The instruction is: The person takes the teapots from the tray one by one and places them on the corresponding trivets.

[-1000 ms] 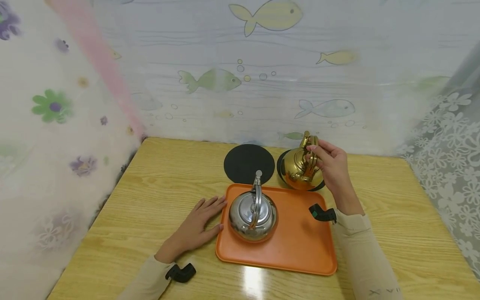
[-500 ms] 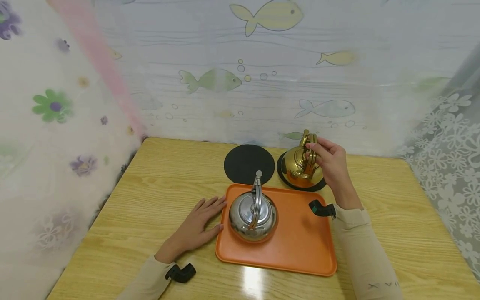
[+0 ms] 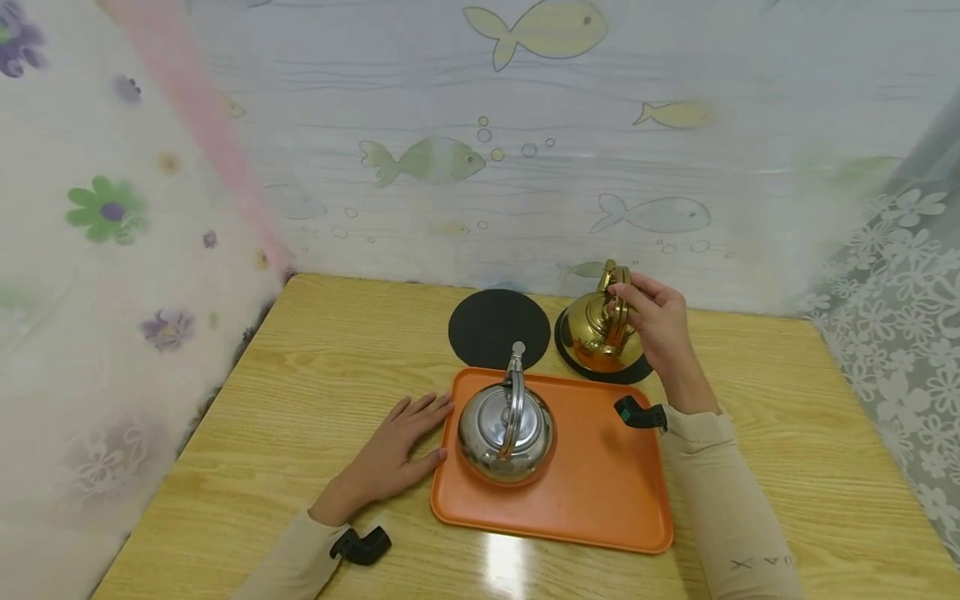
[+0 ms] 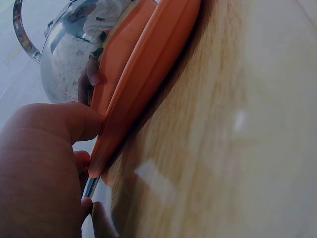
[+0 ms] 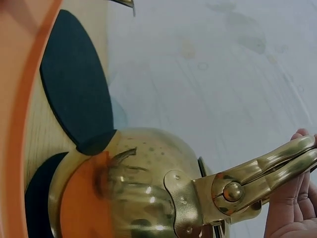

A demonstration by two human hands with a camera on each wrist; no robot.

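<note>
A gold kettle stands over the right-hand black round mat at the back of the table. My right hand pinches its raised handle between thumb and fingers; in the right wrist view the fingers curl behind the handle. On the left half of the orange tray sits a silver kettle, its handle up and spout pointing away. My left hand lies with fingers extended, fingertips and thumb touching the tray's left rim, as the left wrist view also shows at the rim.
Behind the silver kettle lies another black round mat. The wooden table ends at a wall printed with fish. A lace curtain hangs along the right side.
The gold kettle has shifted slightly to the left and back over its mat, with my right hand on its handle. My left hand and the tray have stayed put.
</note>
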